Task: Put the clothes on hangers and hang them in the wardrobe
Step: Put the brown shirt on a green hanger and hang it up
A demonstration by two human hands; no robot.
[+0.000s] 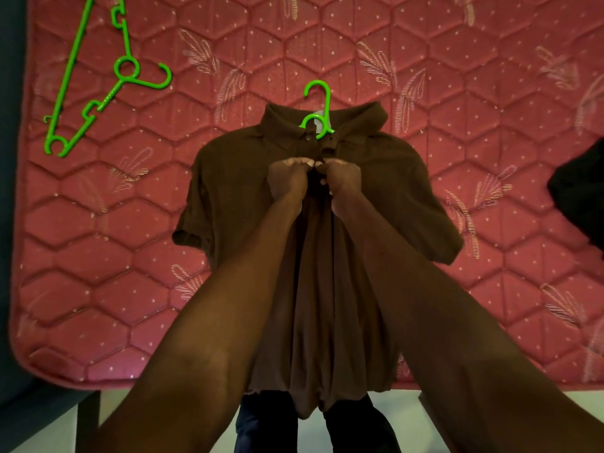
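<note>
Brown shirt (313, 230) (soft, collared) is spread on the quilted pink mattress (457, 76), a green plastic hanger (318, 112) threaded through its neck. Its placket is pinched by both hands, left (289, 179) and right (343, 181). A second hanger (98, 76) lies apart.

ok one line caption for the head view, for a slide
Both hands, left and right, pinch the placket of a brown shirt on a green hanger, laid on a pink mattress.

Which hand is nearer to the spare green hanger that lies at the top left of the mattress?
The left hand. It pinches the brown shirt at the button placket, on the side toward the spare green hanger. The right hand grips the placket beside it, farther from that hanger.
</note>
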